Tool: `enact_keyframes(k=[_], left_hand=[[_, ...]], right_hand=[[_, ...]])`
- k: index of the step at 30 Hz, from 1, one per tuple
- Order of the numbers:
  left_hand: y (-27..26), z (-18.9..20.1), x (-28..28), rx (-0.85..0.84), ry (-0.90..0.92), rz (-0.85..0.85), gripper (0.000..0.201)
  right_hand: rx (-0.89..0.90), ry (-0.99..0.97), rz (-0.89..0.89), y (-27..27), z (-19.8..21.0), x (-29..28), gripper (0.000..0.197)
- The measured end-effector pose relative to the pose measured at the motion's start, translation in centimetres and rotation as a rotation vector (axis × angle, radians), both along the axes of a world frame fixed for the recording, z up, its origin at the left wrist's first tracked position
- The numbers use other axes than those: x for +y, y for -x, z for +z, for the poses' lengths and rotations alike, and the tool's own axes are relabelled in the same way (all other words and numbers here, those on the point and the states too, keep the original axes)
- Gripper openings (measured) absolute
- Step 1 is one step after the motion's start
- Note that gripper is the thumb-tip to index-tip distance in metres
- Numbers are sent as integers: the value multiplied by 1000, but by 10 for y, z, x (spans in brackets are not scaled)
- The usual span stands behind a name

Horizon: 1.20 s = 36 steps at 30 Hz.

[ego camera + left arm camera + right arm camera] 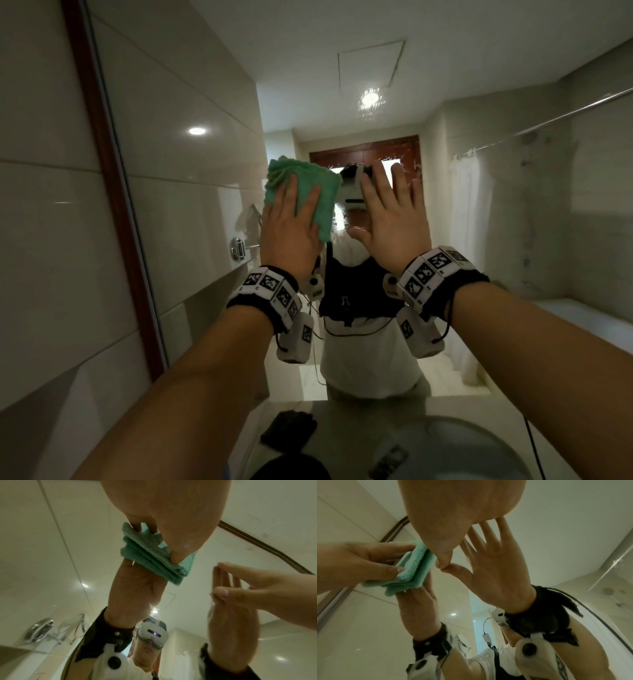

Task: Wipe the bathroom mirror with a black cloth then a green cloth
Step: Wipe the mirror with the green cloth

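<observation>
Left hand [287, 236] flat on the folded green cloth [301, 192], fingers straight, pressing it against the mirror [479, 205]; right hand [394, 222] just right of the cloth, palm open on the glass; black cloth [289, 430] below the mirror, on the worktop [342, 421].

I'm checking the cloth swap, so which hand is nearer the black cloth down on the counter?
Neither clearly. The left hand presses the green cloth on the mirror, more directly above the black cloth. The right hand rests flat on the glass, further right.
</observation>
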<state>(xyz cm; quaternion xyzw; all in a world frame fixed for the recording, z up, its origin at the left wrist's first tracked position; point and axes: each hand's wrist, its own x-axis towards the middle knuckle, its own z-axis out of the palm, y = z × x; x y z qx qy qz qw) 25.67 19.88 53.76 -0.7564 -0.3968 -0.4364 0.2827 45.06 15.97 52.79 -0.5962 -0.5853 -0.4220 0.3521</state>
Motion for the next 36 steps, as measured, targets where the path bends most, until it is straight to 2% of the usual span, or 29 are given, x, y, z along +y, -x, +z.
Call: enact_keyframes(k=[6, 12, 19, 25, 29, 32, 36], left_hand=[[67, 2, 22, -187, 83, 79, 60], [134, -8, 33, -334, 202, 163, 65], [156, -21, 37, -446, 215, 129, 66], [159, -46, 39, -510, 272, 161, 71], [152, -45, 37, -508, 280, 181, 70], [129, -36, 30, -407, 233, 170, 69], [67, -11, 10, -287, 171, 163, 69]], right_hand=[[10, 37, -30, 1, 1, 0, 94], [29, 70, -21, 5, 2, 0, 96], [32, 85, -24, 4, 2, -2, 96], [29, 87, -9, 4, 1, 0, 96], [16, 75, 0, 1, 1, 0, 95], [4, 69, 2, 1, 0, -2, 96], [-44, 133, 80, -13, 6, -17, 98]])
